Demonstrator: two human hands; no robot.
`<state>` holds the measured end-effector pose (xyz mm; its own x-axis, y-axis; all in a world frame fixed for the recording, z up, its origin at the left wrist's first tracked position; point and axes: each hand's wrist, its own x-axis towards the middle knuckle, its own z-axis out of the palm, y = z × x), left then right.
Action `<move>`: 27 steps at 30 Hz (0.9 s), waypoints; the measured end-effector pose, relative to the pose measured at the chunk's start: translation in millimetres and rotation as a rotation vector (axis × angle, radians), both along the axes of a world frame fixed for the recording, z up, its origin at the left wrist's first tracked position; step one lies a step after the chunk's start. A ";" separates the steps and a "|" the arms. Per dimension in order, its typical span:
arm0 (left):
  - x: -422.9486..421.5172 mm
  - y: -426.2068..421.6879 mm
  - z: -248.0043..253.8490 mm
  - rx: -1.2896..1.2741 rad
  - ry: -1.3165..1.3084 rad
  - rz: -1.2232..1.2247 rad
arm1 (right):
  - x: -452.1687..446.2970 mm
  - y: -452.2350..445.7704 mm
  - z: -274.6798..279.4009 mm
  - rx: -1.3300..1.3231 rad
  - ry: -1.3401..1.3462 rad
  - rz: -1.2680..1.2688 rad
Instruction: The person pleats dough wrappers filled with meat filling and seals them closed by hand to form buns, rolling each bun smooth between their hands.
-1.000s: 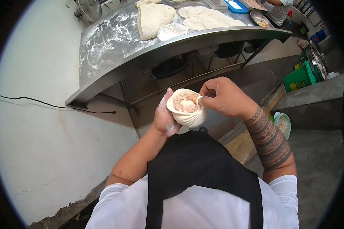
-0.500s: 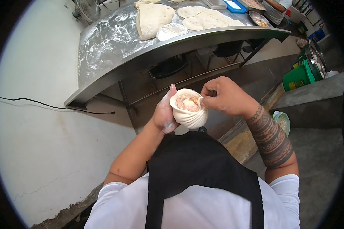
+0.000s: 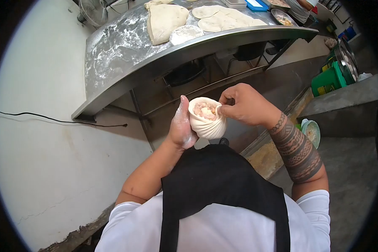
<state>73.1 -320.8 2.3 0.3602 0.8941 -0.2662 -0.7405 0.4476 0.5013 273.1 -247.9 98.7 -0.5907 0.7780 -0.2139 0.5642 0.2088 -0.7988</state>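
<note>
A stuffed dough bun (image 3: 208, 129) is held up in front of my apron, its side gathered in slanting pleats. Its top gapes, and pinkish filling (image 3: 204, 111) with a pale yellow piece shows inside. My left hand (image 3: 183, 125) cups the bun from the left and below, thumb pointing up, with flour on the skin; most of its fingers are hidden behind the dough. On the other side, my right hand (image 3: 244, 105) pinches the bun's rim between thumb and forefinger.
Beyond my hands stands a floury metal table (image 3: 113, 59) with a thick dough slab (image 3: 166, 23), a white floured round (image 3: 186, 34) and flattened dough (image 3: 227, 20). A green bucket (image 3: 328, 80) stands at right; a cord (image 3: 59, 119) hangs along the left wall. Another person (image 3: 299, 9) is at the far right.
The bun's opening has narrowed slightly and the bun has turned a little in my hands. My right thumb and forefinger stay pinched at its rim.
</note>
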 end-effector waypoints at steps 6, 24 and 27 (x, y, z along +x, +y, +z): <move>2.6 1.9 0.6 0.007 -0.003 0.005 | 1.9 3.2 -7.9 -0.006 0.051 0.017; 11.5 10.4 7.2 0.050 0.027 -0.030 | 6.2 9.9 0.8 0.024 -0.056 -0.002; 9.1 14.3 5.2 0.039 0.010 -0.078 | 7.9 16.1 -0.1 0.030 -0.093 0.011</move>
<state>82.2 -306.5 7.5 0.4264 0.8732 -0.2359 -0.6993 0.4837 0.5263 281.0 -231.8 98.6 -0.5781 0.7783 -0.2452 0.6332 0.2383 -0.7364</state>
